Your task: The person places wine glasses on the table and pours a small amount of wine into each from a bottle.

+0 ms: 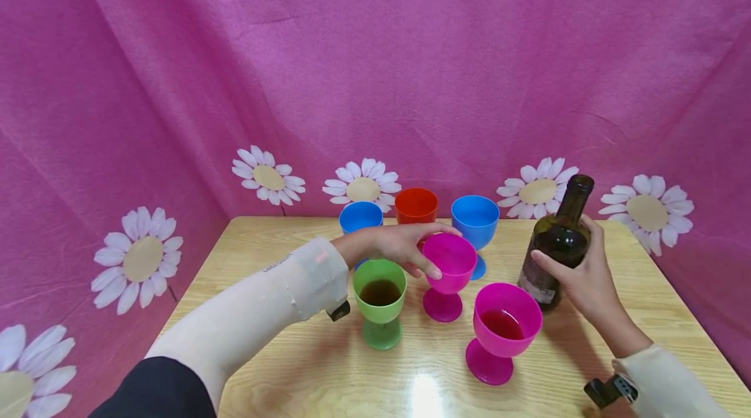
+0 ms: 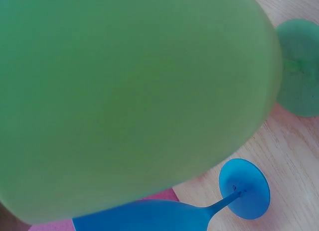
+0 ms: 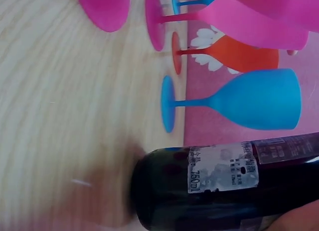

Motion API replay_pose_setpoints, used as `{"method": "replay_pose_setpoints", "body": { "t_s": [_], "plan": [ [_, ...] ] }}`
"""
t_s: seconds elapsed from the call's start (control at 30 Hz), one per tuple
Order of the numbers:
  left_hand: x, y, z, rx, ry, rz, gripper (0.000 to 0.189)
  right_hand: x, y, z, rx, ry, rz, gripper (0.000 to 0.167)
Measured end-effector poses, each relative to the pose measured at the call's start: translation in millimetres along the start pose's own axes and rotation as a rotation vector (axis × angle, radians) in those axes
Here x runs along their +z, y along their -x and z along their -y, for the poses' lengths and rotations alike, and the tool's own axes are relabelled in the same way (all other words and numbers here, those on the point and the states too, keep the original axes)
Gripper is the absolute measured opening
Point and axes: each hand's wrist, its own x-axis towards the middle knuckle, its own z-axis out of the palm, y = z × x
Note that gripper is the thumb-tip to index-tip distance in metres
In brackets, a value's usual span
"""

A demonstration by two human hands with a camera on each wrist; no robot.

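Observation:
My left hand [image 1: 405, 247] grips the bowl of a magenta goblet [image 1: 452, 265], thumb on the near side and fingers behind it. No liquid shows in this goblet. My right hand [image 1: 587, 274] holds a dark wine bottle [image 1: 557, 242] round its body, its neck leaning slightly right. The bottle's base [image 3: 149, 191] is close over the table in the right wrist view. Between the bottle and my left hand, nearer me, stands another magenta goblet [image 1: 507, 313] with red liquid. A green goblet [image 1: 381, 313] with dark liquid stands below my left wrist and fills most of the left wrist view.
Behind my left hand stand a blue goblet [image 1: 359, 217], an orange-red goblet [image 1: 415, 206] and a second blue goblet [image 1: 475, 229]. All stand on a light wooden table [image 1: 305, 366]. A pink cloth [image 1: 375, 79] with white flowers hangs behind and beside the table.

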Motion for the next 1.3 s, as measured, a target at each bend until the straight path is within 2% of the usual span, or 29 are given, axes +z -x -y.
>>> {"method": "replay_pose_setpoints", "body": {
  "t_s": [0.2, 0.37, 0.5, 0.77, 1.07, 1.3],
  "plan": [
    [0.1, -0.7, 1.5, 0.003, -0.005, 0.000, 0.082, 2.5, -2.2, 10.2, -0.109, 0.050, 0.022, 0.099],
    [0.3, -0.9, 2.0, 0.014, -0.020, 0.000, 0.081, 2.8, -1.3, 14.9, -0.158, 0.099, 0.067, 0.103],
    [0.6, -1.3, 1.7, 0.020, -0.027, 0.002, 0.081, 3.9, -0.6, 16.0, -0.209, 0.128, 0.074, 0.102],
    [0.2, -1.1, 2.2, 0.015, -0.007, 0.007, 0.081, 7.2, -0.1, 17.5, -0.393, 0.204, 0.086, 0.102],
    [-1.0, -0.5, 2.8, 0.019, 0.003, 0.015, 0.080, 7.1, 1.4, 23.6, -0.540, 0.367, 0.107, 0.103],
    [-1.2, 0.5, 1.6, 0.010, -0.007, 0.010, 0.081, 5.3, 2.3, 28.2, -0.604, 0.470, 0.120, 0.103]
  ]
}}
